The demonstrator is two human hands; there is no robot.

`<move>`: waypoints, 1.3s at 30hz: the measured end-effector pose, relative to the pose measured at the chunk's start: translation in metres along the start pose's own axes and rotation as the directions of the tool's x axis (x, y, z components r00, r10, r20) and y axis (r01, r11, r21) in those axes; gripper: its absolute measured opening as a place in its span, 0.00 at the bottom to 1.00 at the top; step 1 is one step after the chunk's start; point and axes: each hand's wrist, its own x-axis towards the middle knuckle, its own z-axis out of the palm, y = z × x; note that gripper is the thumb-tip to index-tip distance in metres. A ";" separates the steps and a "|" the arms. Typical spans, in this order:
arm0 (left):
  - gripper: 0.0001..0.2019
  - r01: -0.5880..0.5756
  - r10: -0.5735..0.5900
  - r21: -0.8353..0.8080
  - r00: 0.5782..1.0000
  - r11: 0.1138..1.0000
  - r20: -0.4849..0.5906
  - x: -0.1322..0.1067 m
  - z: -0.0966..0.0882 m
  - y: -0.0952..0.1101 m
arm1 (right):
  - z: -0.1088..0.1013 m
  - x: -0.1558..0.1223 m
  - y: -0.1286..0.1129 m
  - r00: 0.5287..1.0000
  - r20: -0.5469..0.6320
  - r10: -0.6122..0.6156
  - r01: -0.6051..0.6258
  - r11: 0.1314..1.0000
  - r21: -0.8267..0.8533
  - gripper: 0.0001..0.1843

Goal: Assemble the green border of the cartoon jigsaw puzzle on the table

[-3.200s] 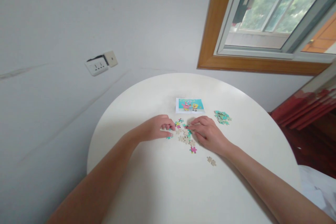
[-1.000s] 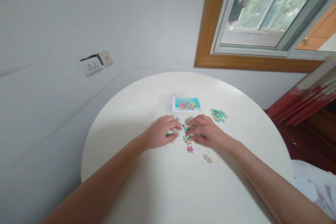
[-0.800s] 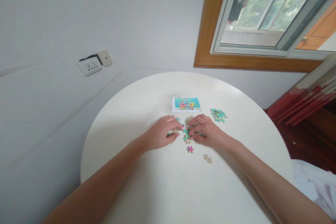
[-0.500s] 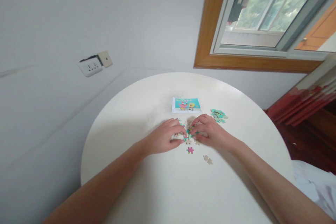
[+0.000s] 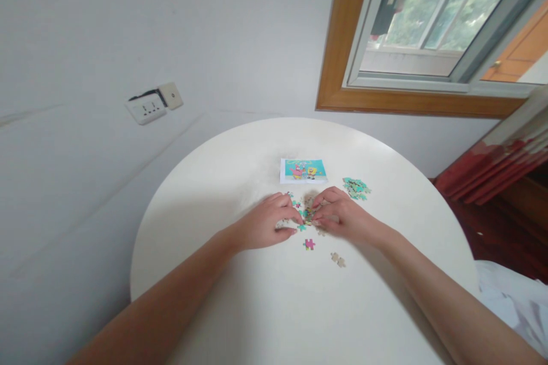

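Observation:
Small jigsaw puzzle pieces point(image 5: 302, 227) lie loosely heaped between my two hands on the white round table point(image 5: 274, 308). My left hand point(image 5: 276, 221) rests at the heap's left side, thumb and forefinger apart, the forefinger tip at the pieces. Over the heap's right side, my right hand point(image 5: 336, 212) has thumb and forefinger pinched together on what looks like a puzzle piece, mostly hidden by the fingers. Nearer to me lies a pink puzzle piece point(image 5: 309, 244). Two joined-looking beige pieces point(image 5: 338, 259), apparently back side up, lie to its right.
Beyond the heap lies a picture card point(image 5: 305, 171) with pink and yellow cartoon figures. A second pile of mostly teal pieces point(image 5: 357, 188) sits to its right. A wall with a socket point(image 5: 148, 108) and a wood-framed window point(image 5: 419, 101) border the table's far side.
A beige piece near my left fingertips no longer shows there, and a teal one is now visible. My right thumb and forefinger have drawn closer together. Both hands have barely shifted.

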 end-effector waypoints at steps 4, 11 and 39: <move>0.11 0.025 -0.025 0.002 0.997 1.000 -0.078 -0.001 -0.004 -0.003 | -0.001 -0.002 0.004 0.999 0.005 0.041 -0.042 0.998 0.040 0.07; 0.11 0.036 -0.034 0.012 0.992 0.999 -0.125 0.000 -0.001 -0.005 | 0.002 0.001 -0.001 0.990 -0.015 0.142 -0.142 0.989 -0.050 0.04; 0.15 0.010 -0.008 0.017 0.992 1.000 -0.129 0.001 -0.001 -0.005 | -0.021 -0.010 0.012 0.992 0.099 0.081 -0.080 0.997 -0.009 0.08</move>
